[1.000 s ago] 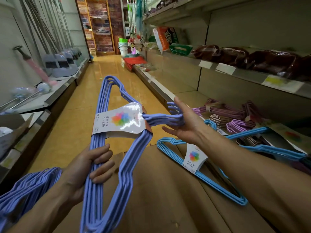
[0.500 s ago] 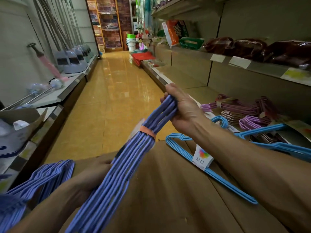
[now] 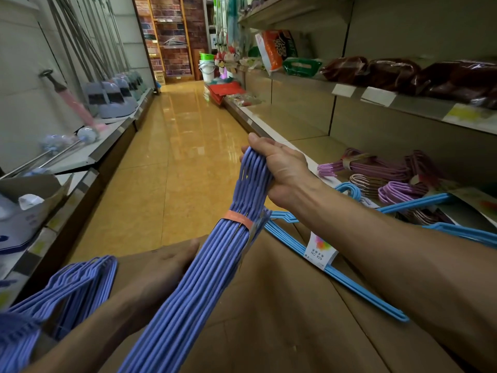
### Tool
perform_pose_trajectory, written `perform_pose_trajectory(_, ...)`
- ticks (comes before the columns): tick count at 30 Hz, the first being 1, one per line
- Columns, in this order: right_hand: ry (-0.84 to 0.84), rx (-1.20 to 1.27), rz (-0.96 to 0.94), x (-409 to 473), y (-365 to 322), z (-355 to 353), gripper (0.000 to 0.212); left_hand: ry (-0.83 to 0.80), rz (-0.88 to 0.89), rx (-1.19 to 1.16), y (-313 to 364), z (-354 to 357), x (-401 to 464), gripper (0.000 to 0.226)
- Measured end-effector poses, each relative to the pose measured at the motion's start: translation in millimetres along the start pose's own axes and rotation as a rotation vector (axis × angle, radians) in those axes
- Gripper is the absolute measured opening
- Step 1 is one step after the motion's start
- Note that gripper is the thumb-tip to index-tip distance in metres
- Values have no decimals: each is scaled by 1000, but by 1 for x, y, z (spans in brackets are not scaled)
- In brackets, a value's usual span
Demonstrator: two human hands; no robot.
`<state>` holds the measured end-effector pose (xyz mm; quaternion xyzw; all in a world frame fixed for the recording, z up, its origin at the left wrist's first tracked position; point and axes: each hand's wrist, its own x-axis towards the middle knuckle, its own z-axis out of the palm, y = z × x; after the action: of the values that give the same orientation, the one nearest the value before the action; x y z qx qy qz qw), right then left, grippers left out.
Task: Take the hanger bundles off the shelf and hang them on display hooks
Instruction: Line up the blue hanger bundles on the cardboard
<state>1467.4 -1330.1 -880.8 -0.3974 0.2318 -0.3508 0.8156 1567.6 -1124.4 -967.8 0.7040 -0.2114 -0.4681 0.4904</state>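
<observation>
Right hand: the right hand [image 3: 279,168] is closed round the top end of the purple hanger bundle [image 3: 199,281], fingers wrapped over the hook ends, knuckles up.
Left hand: the left hand [image 3: 161,273] sits lower down against the left side of the same bundle; its fingers lie behind the wires, so I cannot tell how tightly it holds.
Held bundle: it runs slanting from the lower hand up to the upper grip, seen edge-on, above the brown cardboard [image 3: 282,319].
Band: an orange band [image 3: 238,218] cinches the wires between the two hands, nearer the upper grip.
Second purple bundle: another purple bundle [image 3: 67,286] lies to the left of the lower hand, partly blurred.
Blue bundle: a light-blue bundle [image 3: 336,275] with a white label [image 3: 320,250] lies on the cardboard under the right forearm.
Shelf stock: pink and lilac bundles [image 3: 376,170] rest on the bottom shelf [image 3: 304,144], right of the upper grip.
Beyond the grip: the glossy yellow floor [image 3: 188,157] of the aisle.
</observation>
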Motion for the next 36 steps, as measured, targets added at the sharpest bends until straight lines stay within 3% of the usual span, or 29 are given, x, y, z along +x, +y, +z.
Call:
perform_pose_trajectory(3,-16,-9,-5,-2,-4,2,50,5,100,68,-5,4,3,57)
perform_pose_trajectory(11,-59,-20,-1,-6,-4,6,46,-118,84,-91,5,19,3,59)
perform_pose_trajectory(15,-106,-39,16,-5,0,10,47,-277,39,-155,13,29,-6,48)
perform_pose_trajectory(19,-222,-204,35,-1,7,7,47,-246,27,-267,7,32,-5,23)
perform_pose_trajectory(24,-298,-331,-5,9,24,2,37,-268,-19,-351,0,29,-6,20)
perform_pose_trajectory(32,-413,-337,10,13,60,29,31,-40,-13,-331,-20,9,-11,23)
perform_pose_trajectory(36,-418,-249,84,13,89,56,34,110,10,-196,-39,-13,-17,32)
